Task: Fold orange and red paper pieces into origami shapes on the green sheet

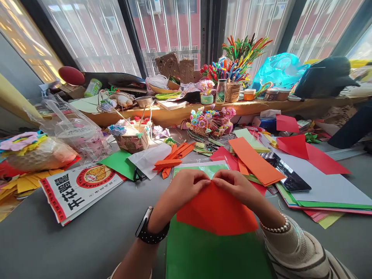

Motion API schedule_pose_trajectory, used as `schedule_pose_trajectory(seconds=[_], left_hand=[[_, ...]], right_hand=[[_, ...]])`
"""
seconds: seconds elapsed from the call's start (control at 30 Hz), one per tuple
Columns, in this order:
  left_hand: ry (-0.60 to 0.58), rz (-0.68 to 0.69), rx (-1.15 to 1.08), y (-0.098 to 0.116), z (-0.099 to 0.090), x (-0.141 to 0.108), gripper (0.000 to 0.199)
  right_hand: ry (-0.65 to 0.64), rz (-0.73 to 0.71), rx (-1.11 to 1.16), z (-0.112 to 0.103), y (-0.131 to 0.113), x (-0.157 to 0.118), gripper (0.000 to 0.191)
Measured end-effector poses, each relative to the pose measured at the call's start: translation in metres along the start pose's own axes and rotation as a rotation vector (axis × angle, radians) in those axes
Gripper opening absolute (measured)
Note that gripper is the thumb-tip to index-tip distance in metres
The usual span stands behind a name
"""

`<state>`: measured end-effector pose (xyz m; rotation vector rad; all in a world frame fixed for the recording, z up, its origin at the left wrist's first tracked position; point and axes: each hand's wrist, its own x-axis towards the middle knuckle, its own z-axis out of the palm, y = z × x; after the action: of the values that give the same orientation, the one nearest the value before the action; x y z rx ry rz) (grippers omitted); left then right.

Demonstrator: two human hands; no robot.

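My left hand (186,188) and my right hand (236,186) meet at the top corner of a folded orange-red paper (216,211), both pinching it with bent fingers. The paper lies over a green sheet (203,252) on the grey table (87,240). A black watch is on my left wrist and a bead bracelet on my right wrist. A light green sheet (207,168) shows just beyond my fingers.
Orange paper strips (173,157) and an orange sheet (255,162) lie beyond my hands, with a black phone (286,172), red sheets (314,155) and stacked coloured paper on the right. A printed bag (75,190) lies left. Paper flowers (210,118), baskets and jars crowd the window ledge.
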<state>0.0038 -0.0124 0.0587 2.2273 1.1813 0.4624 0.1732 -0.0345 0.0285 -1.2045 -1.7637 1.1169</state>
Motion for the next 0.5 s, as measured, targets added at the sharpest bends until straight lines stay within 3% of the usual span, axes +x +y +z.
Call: schedule_pose_trajectory(seconds=[0.33, 0.5], left_hand=[[0.166, -0.089, 0.387, 0.018, 0.014, -0.006, 0.025], [0.217, -0.065, 0.392, 0.019, 0.017, -0.007, 0.025]], right_hand=[[0.102, -0.015, -0.124, 0.003, -0.001, 0.002, 0.018], [0.097, -0.005, -0.077, 0.003, -0.001, 0.002, 0.019]])
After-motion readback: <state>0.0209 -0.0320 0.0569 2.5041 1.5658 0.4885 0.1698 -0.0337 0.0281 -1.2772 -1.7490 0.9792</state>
